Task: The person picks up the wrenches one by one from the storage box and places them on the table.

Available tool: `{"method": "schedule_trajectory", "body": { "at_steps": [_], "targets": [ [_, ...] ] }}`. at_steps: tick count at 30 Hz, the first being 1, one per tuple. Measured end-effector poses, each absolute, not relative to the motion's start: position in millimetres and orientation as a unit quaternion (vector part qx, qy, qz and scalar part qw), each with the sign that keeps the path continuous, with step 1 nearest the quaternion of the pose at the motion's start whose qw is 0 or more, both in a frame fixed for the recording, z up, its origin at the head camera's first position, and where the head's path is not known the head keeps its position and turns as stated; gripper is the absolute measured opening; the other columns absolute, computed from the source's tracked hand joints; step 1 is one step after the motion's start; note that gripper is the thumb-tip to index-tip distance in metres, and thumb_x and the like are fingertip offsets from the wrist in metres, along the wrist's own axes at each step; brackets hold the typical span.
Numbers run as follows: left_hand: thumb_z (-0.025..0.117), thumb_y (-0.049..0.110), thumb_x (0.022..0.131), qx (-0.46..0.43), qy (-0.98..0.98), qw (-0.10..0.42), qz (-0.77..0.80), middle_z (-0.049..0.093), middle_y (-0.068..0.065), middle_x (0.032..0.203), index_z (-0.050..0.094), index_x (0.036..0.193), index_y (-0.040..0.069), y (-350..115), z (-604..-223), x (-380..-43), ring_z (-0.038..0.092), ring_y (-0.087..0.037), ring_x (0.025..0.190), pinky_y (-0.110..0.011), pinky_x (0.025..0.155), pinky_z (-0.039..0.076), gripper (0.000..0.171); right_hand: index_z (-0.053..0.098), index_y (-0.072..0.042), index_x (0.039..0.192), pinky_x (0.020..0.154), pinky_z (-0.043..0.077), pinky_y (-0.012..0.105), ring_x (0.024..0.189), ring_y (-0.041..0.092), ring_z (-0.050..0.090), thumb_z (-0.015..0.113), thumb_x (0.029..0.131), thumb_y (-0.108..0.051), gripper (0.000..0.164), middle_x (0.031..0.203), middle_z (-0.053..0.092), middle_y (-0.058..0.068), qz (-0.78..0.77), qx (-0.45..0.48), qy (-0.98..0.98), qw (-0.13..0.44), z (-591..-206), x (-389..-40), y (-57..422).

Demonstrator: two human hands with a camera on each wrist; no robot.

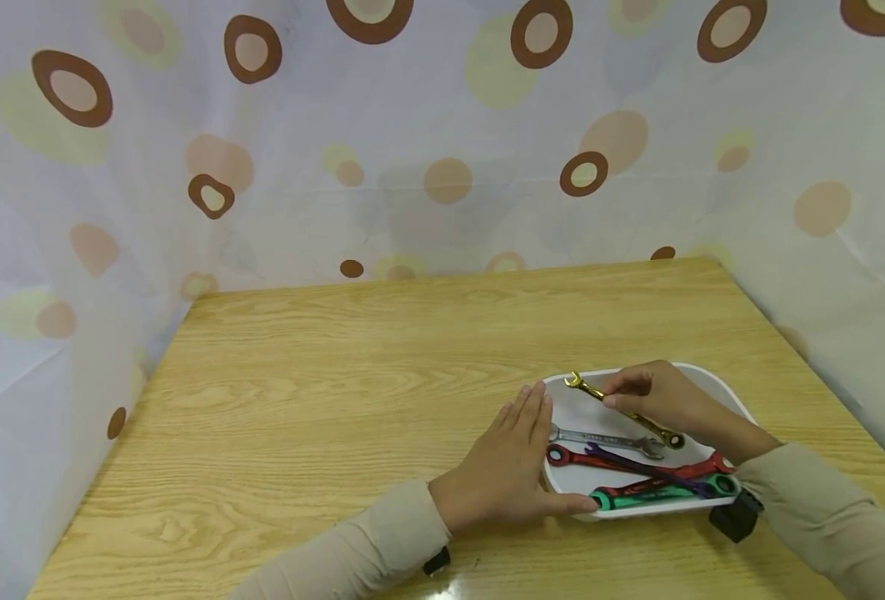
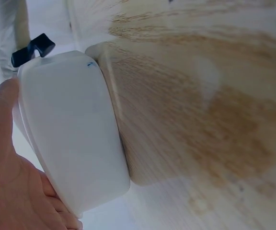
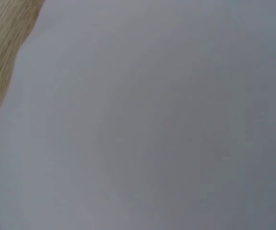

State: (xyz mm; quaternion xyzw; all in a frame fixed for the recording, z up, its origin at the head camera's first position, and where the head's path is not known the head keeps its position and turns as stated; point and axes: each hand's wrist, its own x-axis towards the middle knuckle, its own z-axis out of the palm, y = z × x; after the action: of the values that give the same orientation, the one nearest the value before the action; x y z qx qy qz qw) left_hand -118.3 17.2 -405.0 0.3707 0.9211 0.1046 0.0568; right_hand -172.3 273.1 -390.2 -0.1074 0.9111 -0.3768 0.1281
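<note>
My right hand (image 1: pixel 663 398) pinches a gold combination wrench (image 1: pixel 589 389) between thumb and fingers, over a white tray (image 1: pixel 573 408). Its open end points up to the left, and its ring end is low on the right. Beneath it in the tray lie a silver wrench (image 1: pixel 607 439), red wrenches (image 1: pixel 585 460), a purple wrench (image 1: pixel 663 473) and a green wrench (image 1: pixel 648 501), partly crossing. Straight fingers of my left hand (image 1: pixel 498 467) rest along the tray's left side, the thumb at its front rim. A blurred white surface fills most of the right wrist view.
The tray stands toward the right front of a wood-grain table (image 1: pixel 300 400). A white curtain (image 1: pixel 412 125) with brown and peach spots surrounds the table at the back and sides. Black wrist devices (image 1: pixel 737 515) show below the sleeves.
</note>
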Motion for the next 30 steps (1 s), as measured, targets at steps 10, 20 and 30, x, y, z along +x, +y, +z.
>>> {"method": "schedule_trajectory", "body": {
  "at_steps": [10,20,30],
  "targets": [
    [0.032,0.086,0.078,0.368,0.922,0.054,0.11,-0.007,-0.016,0.16,0.003,0.153,0.0,18,-404,-117,-0.003,-0.029,0.147,-0.039,0.117,0.013,0.117,0.071,-0.003,0.102,0.067,0.051,0.027,0.081,0.013,0.059,0.068,0.09,-0.027,0.027,0.095,0.069,0.006,-0.379,-0.113,0.908,0.135,-381,-167,278],
    [0.031,0.086,0.078,0.364,0.922,0.067,0.113,-0.011,-0.014,0.16,0.0,0.153,0.002,18,-405,-118,-0.012,-0.024,0.146,-0.038,0.118,0.01,0.117,0.068,0.0,0.108,0.069,0.052,0.028,0.081,0.01,0.06,0.066,0.092,-0.027,0.031,0.099,0.067,0.01,-0.381,-0.086,0.915,0.103,-351,-161,294],
    [0.035,0.084,0.079,0.369,0.92,0.066,0.117,-0.009,-0.014,0.16,-0.002,0.153,0.002,17,-404,-117,-0.009,-0.025,0.147,-0.037,0.118,0.009,0.116,0.067,-0.013,0.109,0.069,0.053,0.019,0.084,-0.003,0.062,0.062,0.095,-0.024,0.019,0.09,0.066,-0.019,-0.451,-0.023,0.889,0.075,-332,-161,350]
  ]
}}
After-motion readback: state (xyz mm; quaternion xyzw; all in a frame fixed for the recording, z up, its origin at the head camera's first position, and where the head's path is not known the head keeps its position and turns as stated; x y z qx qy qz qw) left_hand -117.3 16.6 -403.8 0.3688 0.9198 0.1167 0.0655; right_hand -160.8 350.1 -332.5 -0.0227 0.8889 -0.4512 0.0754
